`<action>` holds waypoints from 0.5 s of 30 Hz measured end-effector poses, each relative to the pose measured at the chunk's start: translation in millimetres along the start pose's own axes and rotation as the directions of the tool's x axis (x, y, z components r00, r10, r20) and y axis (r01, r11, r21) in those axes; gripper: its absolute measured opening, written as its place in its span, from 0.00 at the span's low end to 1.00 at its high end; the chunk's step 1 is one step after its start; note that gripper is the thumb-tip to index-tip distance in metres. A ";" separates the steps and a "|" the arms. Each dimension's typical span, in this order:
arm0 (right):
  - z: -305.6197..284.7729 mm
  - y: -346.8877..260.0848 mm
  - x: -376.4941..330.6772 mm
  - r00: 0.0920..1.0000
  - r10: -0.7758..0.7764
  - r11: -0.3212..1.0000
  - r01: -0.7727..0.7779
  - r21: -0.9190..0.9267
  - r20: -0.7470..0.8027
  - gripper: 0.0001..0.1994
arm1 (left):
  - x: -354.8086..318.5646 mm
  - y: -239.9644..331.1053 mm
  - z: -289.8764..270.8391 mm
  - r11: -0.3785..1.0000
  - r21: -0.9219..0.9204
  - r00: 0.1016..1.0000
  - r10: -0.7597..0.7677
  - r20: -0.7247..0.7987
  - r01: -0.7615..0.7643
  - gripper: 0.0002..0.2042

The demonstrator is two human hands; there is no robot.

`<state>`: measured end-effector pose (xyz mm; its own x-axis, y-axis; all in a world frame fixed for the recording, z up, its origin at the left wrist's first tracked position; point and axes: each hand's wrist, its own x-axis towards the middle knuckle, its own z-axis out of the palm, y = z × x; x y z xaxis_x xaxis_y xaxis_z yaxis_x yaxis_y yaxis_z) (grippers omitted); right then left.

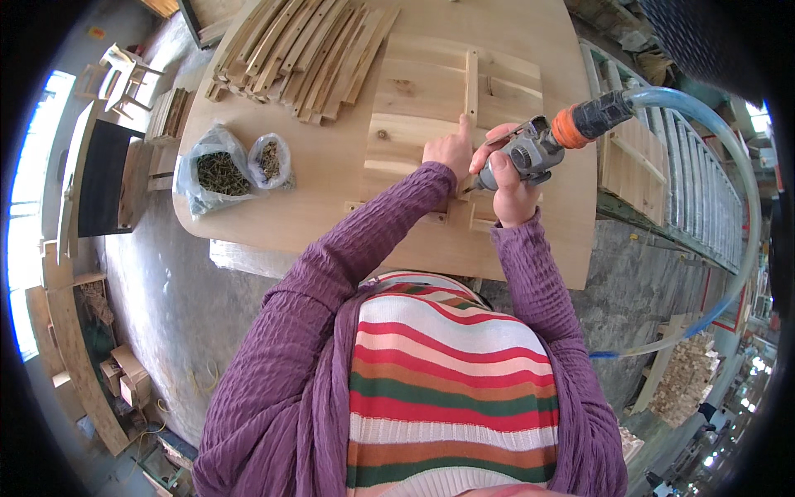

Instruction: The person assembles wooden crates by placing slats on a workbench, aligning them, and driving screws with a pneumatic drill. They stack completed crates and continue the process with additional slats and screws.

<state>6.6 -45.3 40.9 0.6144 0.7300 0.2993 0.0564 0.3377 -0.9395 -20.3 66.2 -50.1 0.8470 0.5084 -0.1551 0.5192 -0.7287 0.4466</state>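
Note:
A pale wooden panel (418, 99) with visible grain and knots lies flat on the table. Along it runs a narrow wooden strip (471, 79) with small holes. My left hand (448, 151) is closed over the strip's near part, its index finger laid along the wood. My right hand (515, 195) grips a grey air screwdriver (532, 149) with an orange-and-black hose coupling (580, 124). The driver is tilted, its tip pointing down and left close beside my left hand. Whether the tip touches the strip, I cannot tell. Another short strip (439, 218) lies at the panel's near edge.
A pile of loose wooden strips (302, 54) covers the table's far left. Two plastic bags of small screws, a larger one (219, 174) and a smaller one (271, 161), stand nearer. A blue air hose (752, 199) loops down on the right, past a slatted metal rack (691, 166).

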 end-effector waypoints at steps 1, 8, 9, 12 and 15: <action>0.2 2.0 -0.4 1.000 -0.008 1.000 0.008 0.005 0.004 0.17 | 0.6 -1.7 0.2 1.000 0.009 1.000 0.020 -0.013 -0.020 0.36; -1.7 1.0 -0.2 1.000 -0.008 1.000 0.008 0.011 0.026 0.19 | 2.8 0.3 -2.7 1.000 0.014 0.999 -0.025 0.046 0.024 0.34; -3.9 0.7 -2.0 1.000 -0.005 1.000 0.005 0.016 0.010 0.20 | 1.1 1.6 -2.6 1.000 -0.027 1.000 -0.007 -0.002 0.007 0.31; -7.4 -9.1 -0.2 0.998 -0.060 0.995 0.059 0.083 0.002 0.22 | 7.0 -15.8 -2.8 0.784 -0.613 0.988 -0.149 -0.034 0.097 0.19; -1.9 -33.6 2.3 0.989 -0.145 0.973 0.141 0.182 0.006 0.28 | 6.7 -68.0 -9.2 -0.517 -0.840 0.903 -0.265 0.338 0.163 0.08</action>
<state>7.7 -56.1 72.9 0.5948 0.6772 0.4330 -0.0017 0.5398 -0.8418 -50.9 123.3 -73.4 0.6657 0.4972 -0.5565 -0.2264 0.8451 0.4843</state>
